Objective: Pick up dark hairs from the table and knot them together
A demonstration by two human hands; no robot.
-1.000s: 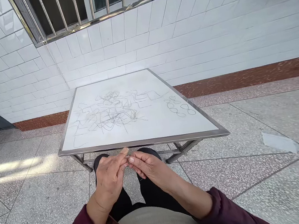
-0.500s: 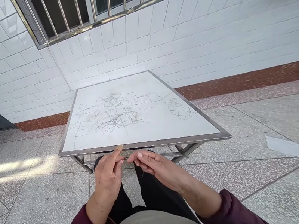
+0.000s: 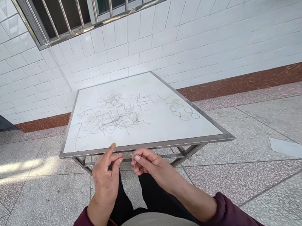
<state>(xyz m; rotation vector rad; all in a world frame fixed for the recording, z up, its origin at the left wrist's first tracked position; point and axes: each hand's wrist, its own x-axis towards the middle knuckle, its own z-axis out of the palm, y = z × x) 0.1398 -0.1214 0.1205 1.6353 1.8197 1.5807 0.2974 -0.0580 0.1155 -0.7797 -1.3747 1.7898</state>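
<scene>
My left hand [image 3: 106,175] and my right hand [image 3: 148,165] are held close together just below the near edge of a low white table [image 3: 154,131]. Both pinch the ends of a thin bent wire [image 3: 125,159] that runs between their fingertips. A tangle of thin zigzag wires [image 3: 111,115] lies spread over the table's middle. A few looped wire pieces [image 3: 182,110] lie in a row near the table's right edge.
The table has a metal rim [image 3: 144,145] and metal legs and stands on a speckled stone floor [image 3: 266,186]. A white tiled wall [image 3: 185,42] with a barred window [image 3: 93,3] is behind it. A pale scrap [image 3: 287,147] lies on the floor at right.
My hands have risen slightly toward the table's edge and drawn a little apart, still pinching the wire.
</scene>
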